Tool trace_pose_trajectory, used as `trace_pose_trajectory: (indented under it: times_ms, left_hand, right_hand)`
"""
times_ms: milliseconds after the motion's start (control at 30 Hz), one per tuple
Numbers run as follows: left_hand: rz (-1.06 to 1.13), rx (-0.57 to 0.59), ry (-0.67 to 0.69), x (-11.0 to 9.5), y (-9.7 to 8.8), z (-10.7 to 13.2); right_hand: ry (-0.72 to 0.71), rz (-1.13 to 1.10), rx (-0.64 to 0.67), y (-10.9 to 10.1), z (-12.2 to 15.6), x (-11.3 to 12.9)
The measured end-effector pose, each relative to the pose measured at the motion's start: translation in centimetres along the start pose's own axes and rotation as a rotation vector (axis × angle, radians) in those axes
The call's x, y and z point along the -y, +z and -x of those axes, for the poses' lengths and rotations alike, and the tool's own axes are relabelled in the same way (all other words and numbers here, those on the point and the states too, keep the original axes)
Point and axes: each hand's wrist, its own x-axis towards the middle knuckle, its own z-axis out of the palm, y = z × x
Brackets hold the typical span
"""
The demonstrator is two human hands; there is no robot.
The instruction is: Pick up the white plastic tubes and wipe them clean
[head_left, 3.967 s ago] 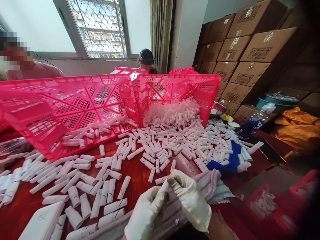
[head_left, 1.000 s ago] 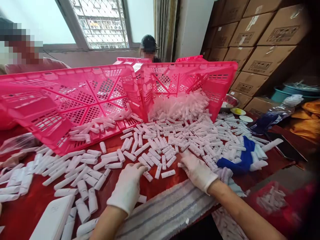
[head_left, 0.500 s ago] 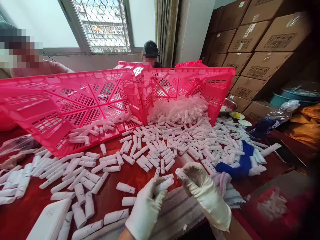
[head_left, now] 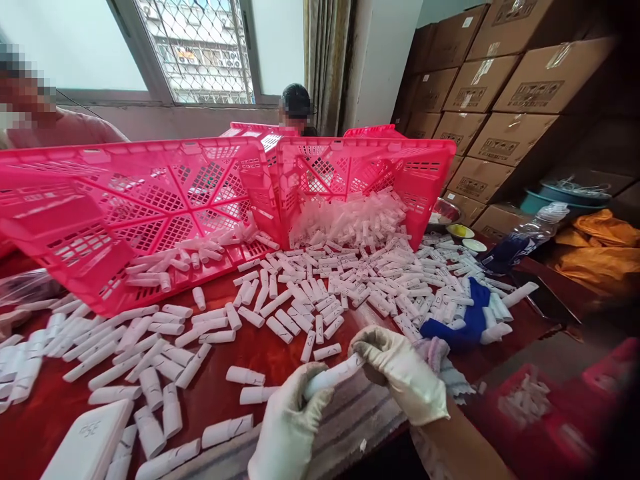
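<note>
White gloves cover both my hands. My left hand is wrapped round the lower end of a white plastic tube above a striped cloth. At the tube's upper right end, my right hand pinches with thumb and fingers; its fingertips hide that end. Just beyond my hands, many similar short white tubes cover the red table. Longer white tubes lie scattered to the left.
Two tilted pink baskets stand across the table, with tubes spilling from them. A white box sits at front left. At right are a blue cloth, a bottle and stacked cartons. Two people sit behind the baskets.
My hands have come together. The small white piece in my right hand now meets the end of the tube in my left. The view has turned slightly right.
</note>
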Motion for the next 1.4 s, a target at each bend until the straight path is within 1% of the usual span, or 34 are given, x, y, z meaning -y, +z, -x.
trace_pose_trajectory:
  times_ms: [67,133,200,267,300,400,467,533,633,700,733,767,800,833,900,967,1000,1033,1067,1100,1133,1200,1233,1267,1300,1333,1400]
  left_hand:
    - [-0.073,-0.061,0.052,0.4,0.4,0.1]
    - [-0.109,-0.099,0.088,0.6,1.0,0.1]
    - [-0.098,-0.112,0.069,0.7,1.4,0.1]
    - [-0.076,-0.113,0.026,0.6,1.7,0.1]
    - [-0.074,-0.12,0.016,0.5,1.7,0.1]
    - [-0.113,-0.143,0.034,0.4,1.8,0.2]
    - [-0.158,-0.171,0.068,0.6,1.9,0.2]
    - [-0.197,-0.21,0.113,1.0,2.1,0.2]
    - [-0.223,-0.274,0.239,1.7,2.4,0.1]
    - [-0.178,-0.293,0.316,1.8,2.4,0.0]
    - [-0.132,-0.293,0.304,1.5,2.4,0.0]
    - [-0.068,-0.268,0.24,1.1,2.3,0.0]
    - [0.021,-0.221,0.134,0.7,2.1,0.0]
    - [0.14,-0.143,0.002,0.1,2.0,0.0]
    - [0.464,0.084,-0.264,-1.0,1.6,0.1]
    - [0.813,0.345,-0.476,-1.7,1.4,0.2]
    - [0.941,0.457,-0.559,-1.9,1.3,0.3]
    - [1.011,0.538,-0.61,-2.0,1.3,0.3]
    - [1.016,0.556,-0.615,-2.2,1.4,0.4]
    - [0.945,0.517,-0.567,-2.3,1.4,0.4]
    - [0.8,0.424,-0.476,-2.5,1.5,0.4]
    - [0.398,0.179,-0.257,-2.9,1.6,0.5]
    - [0.2,0.088,-0.168,-3.0,1.6,0.6]
    - [0.037,0.035,-0.108,-3.0,1.6,0.7]
    - [-0.076,0.006,-0.069,-2.9,1.7,0.9]
    - [-0.14,-0.023,-0.033,-2.8,1.8,1.0]
    - [-0.196,-0.105,0.062,-2.1,2.2,1.4]
  right_hand:
    - [-0.015,0.087,-0.037,0.7,0.0,-0.2]
    - [-0.038,0.103,-0.024,1.7,0.4,-0.1]
    - [-0.077,0.116,0.031,2.5,1.2,0.0]
    - [-0.135,0.148,0.059,2.8,1.7,0.1]
    - [-0.164,0.158,0.04,2.6,1.9,0.0]
    - [-0.225,0.149,-0.139,1.5,1.5,-1.2]
    - [-0.252,0.167,-0.213,0.9,1.0,-2.1]
    - [-0.241,0.158,-0.195,0.6,0.7,-2.6]
    - [-0.142,0.105,-0.106,0.6,0.8,-2.3]
    - [-0.07,0.086,-0.053,0.6,0.9,-1.8]
    - [-0.06,0.087,-0.043,0.5,1.0,-1.6]
    - [-0.067,0.096,-0.041,0.4,1.0,-1.4]
    - [-0.089,0.117,-0.038,0.2,1.1,-1.3]
    - [-0.12,0.148,-0.031,0.0,1.1,-1.2]
    - [-0.186,0.211,0.015,-0.5,1.2,-0.9]
    - [-0.245,0.24,0.081,-1.0,1.4,-0.8]
    - [-0.265,0.245,0.102,-1.2,1.5,-0.7]
    - [-0.272,0.244,0.106,-1.3,1.5,-0.7]
    - [-0.265,0.238,0.095,-1.4,1.6,-0.7]
    - [-0.246,0.229,0.074,-1.5,1.6,-0.7]
    - [-0.221,0.22,0.05,-1.6,1.5,-0.8]
    - [-0.179,0.205,0.015,-1.7,1.5,-1.0]
    - [-0.169,0.202,0.011,-1.7,1.5,-1.1]
    - [-0.164,0.205,0.012,-1.7,1.6,-1.1]
    - [-0.159,0.21,0.014,-1.7,1.8,-1.0]
    - [-0.157,0.213,0.016,-1.6,1.9,-0.8]
    - [-0.172,0.214,0.009,-1.3,2.4,-0.5]
